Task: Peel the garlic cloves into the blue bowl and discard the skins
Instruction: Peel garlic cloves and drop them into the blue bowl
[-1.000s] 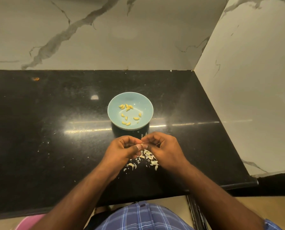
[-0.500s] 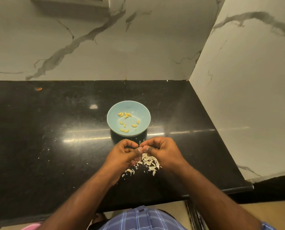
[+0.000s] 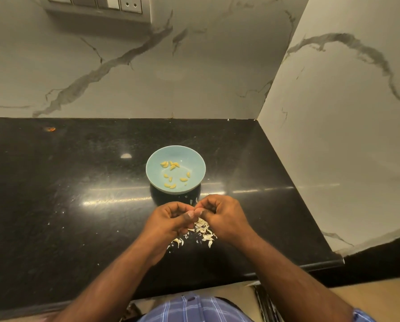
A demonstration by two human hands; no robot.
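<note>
A pale blue bowl (image 3: 195,156) stands on the black counter (image 3: 78,182) and holds several small yellow peeled garlic cloves (image 3: 171,178). Just in front of the bowl my left hand (image 3: 171,220) and my right hand (image 3: 224,217) meet with fingers curled and thumbs touching. They pinch something small between them; the fingers hide it, so the clove itself does not show. Below the hands a heap of pale garlic skins (image 3: 202,231) lies on the counter.
Marble walls close off the back and the right side of the counter. A switch panel (image 3: 101,5) sits high on the back wall. Skin flecks are scattered left of the hands. The counter's front edge runs just below my forearms.
The view has tilted up, so the bowl and hands sit lower in frame and the switch panel shows. My hands stay together over the skins, thumbs shifting slightly.
</note>
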